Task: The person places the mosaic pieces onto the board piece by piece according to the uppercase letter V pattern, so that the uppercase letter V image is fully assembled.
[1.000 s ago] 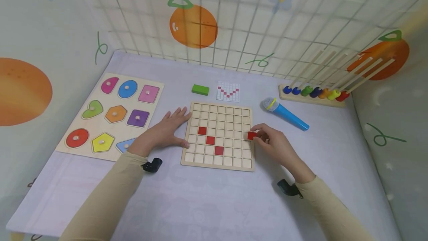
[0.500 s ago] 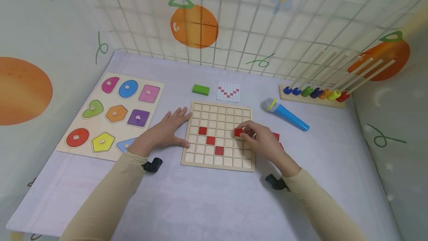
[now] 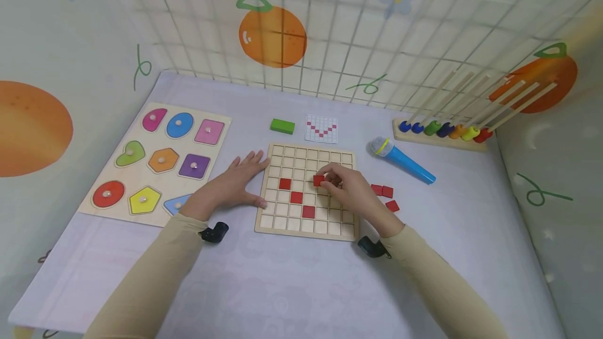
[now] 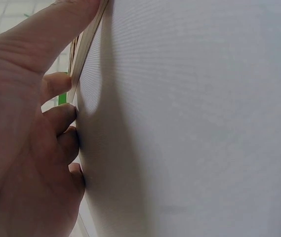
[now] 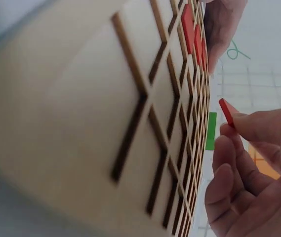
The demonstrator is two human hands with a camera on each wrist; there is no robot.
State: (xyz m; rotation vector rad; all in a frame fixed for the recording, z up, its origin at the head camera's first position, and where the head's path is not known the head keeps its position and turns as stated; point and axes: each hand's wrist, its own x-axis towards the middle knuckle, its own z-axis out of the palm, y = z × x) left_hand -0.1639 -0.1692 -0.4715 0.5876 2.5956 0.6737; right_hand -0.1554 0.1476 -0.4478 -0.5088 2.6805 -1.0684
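Note:
A wooden grid board (image 3: 306, 236) lies flat on the table, with three red square tiles (image 3: 296, 197) set in a diagonal of its cells. My right hand (image 3: 346, 187) pinches another red tile (image 3: 319, 180) between thumb and fingertips, over the board's middle right. In the right wrist view that pinched tile (image 5: 227, 112) is tilted and raised off the grid. My left hand (image 3: 235, 184) is spread with fingers extended, its thumb and fingertips at the board's left edge. The left wrist view shows the thumb (image 4: 56, 29) against that edge and the other fingers on the table.
Three loose red tiles (image 3: 387, 192) lie right of the board. Behind it are a green block (image 3: 282, 126) and a pattern card (image 3: 321, 128) with a red V. A toy microphone (image 3: 402, 161) and bead rack (image 3: 440, 135) stand right, a shape puzzle (image 3: 162, 160) left.
My right hand has carried the pinched tile leftward from the board's right edge to over its middle right, uncovering the loose tiles. My left hand has stayed in place.

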